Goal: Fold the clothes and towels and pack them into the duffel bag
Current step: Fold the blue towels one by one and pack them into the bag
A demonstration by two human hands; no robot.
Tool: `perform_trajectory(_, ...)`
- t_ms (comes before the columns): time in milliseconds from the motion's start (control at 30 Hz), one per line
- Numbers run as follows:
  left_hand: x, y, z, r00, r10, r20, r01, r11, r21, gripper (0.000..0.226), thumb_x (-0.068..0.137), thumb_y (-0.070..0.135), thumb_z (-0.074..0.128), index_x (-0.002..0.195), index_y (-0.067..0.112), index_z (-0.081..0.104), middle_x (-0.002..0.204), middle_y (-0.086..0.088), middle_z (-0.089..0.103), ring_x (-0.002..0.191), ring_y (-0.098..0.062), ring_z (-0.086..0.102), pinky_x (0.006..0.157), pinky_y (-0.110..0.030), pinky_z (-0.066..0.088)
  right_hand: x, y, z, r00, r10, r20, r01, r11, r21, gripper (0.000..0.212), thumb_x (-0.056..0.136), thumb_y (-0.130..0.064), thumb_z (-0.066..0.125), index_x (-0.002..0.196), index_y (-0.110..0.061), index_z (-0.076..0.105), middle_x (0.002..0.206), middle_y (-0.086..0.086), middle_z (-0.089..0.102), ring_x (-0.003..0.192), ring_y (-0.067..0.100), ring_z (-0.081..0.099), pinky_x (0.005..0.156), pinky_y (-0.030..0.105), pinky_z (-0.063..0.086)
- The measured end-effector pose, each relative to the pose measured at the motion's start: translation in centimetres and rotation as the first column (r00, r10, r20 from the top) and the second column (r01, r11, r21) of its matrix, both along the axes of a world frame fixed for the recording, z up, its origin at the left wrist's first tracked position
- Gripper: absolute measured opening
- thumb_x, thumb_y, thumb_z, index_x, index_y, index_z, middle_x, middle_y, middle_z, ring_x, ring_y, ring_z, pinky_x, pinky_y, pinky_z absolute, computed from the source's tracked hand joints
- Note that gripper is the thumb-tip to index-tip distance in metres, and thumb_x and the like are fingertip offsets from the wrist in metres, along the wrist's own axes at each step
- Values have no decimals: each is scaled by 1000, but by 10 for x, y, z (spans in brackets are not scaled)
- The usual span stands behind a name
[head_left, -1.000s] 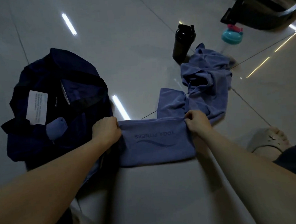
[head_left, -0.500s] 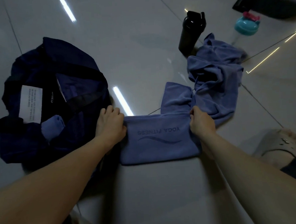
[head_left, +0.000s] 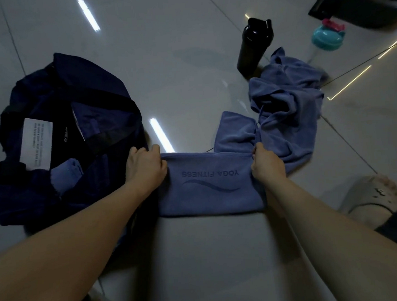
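The packing is sitting around midway: 1 small folded blue piece (head_left: 66, 174) is already lying inside the open navy duffel bag (head_left: 91, 82) on the floor, while the blue YOGA FITNESS towel (head_left: 209, 189) is lying just beside the bag, only partly folded. Its far end is trailing into a crumpled heap (head_left: 288, 112) near the black shaker bottle (head_left: 254, 47), though in this dim light that heap could be a separate towel. The left hand (head_left: 145, 167) and right hand (head_left: 267, 167) are each pinching a far corner of the flat, rectangular folded part, whose logo is facing up.
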State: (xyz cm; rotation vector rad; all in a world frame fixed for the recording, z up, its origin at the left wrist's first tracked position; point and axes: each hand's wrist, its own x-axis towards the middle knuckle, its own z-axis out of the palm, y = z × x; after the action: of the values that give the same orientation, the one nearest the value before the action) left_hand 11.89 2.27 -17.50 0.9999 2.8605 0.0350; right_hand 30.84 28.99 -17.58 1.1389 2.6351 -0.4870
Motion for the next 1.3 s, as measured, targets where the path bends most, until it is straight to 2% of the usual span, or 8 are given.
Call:
perform_trajectory(233, -1, 21, 7, 995, 98, 15, -94, 980, -175, 21, 89, 16, 50, 108, 12, 57, 103, -14, 68, 97, -32, 61, 92, -40, 36, -6, 1, 2, 999, -2, 51, 0, 999, 35, 23, 103, -12, 42, 125, -5, 42, 99, 22, 63, 76, 36, 55, 63, 44, 44)
perform_trajectory(433, -1, 18, -12, 990, -110, 93, 108, 994, 30, 49, 78, 24, 62, 126, 14, 57, 125, -8, 61, 117, -31, 53, 95, -46, 37, -22, -16, 18, 996, 79, -28, -72, 978, 194, 31, 104, -24, 43, 131, -9, 46, 112, 16, 62, 81, 38, 61, 60, 40, 42)
perform_trajectory(600, -16, 28, 7, 976, -180, 123, 196, 972, -130, 23, 83, 32, 60, 104, 27, 68, 110, 0, 62, 111, -26, 52, 90, -39, 35, -67, -58, 32, 896, 413, -162, -420, 907, -9, 27, 93, -22, 54, 119, -15, 56, 121, 9, 56, 106, 35, 57, 73, 38, 42)
perform_trajectory(733, -22, 38, 38, 883, -222, 413, 158, 970, 185, 5, 80, 24, 66, 85, 24, 66, 83, 5, 65, 86, -25, 64, 68, -32, 46, -99, -70, 40, 877, 425, -224, -476, 837, -272, 65, 80, -20, 69, 141, -20, 48, 139, 5, 55, 122, 26, 55, 100, 40, 47)
perform_trajectory(933, -21, 43, 73, 746, -160, 646, -283, 802, 525, 20, 80, 29, 78, 94, 19, 68, 83, 2, 74, 74, -10, 65, 63, -26, 52, -122, -49, 81, 852, 316, -417, -488, 766, -418, 22, 79, -20, 76, 70, -19, 56, 63, -3, 52, 62, 11, 49, 61, 32, 39)
perform_trajectory(1000, -17, 36, 79, 679, -142, 720, -246, 880, 406, 25, 81, 26, 78, 102, 14, 70, 90, 0, 74, 81, -10, 66, 62, -18, 50, -119, -38, 101, 830, 278, -483, -492, 774, -399, 28, 86, -13, 75, 67, -16, 54, 61, -3, 48, 60, 7, 43, 56, 27, 33)
perform_trajectory(1100, -18, 22, 89, 808, -101, 581, -21, 980, 200, 17, 73, 26, 76, 80, 13, 67, 69, 4, 63, 69, -11, 60, 59, -27, 44, -106, -20, 128, 844, 166, -510, -413, 807, -422, 22, 88, -12, 73, 79, 4, 61, 71, 7, 52, 69, 12, 48, 61, 29, 35)
perform_trajectory(1300, -41, 41, 186, 836, -220, 502, -107, 832, 544, 11, 92, 21, 71, 95, 13, 77, 86, -7, 76, 76, -12, 66, 79, -33, 53, -84, 14, 199, 778, -26, -627, -344, 817, -462, 16, 84, 10, 66, 82, -5, 71, 69, 0, 65, 62, 3, 61, 64, 20, 48)
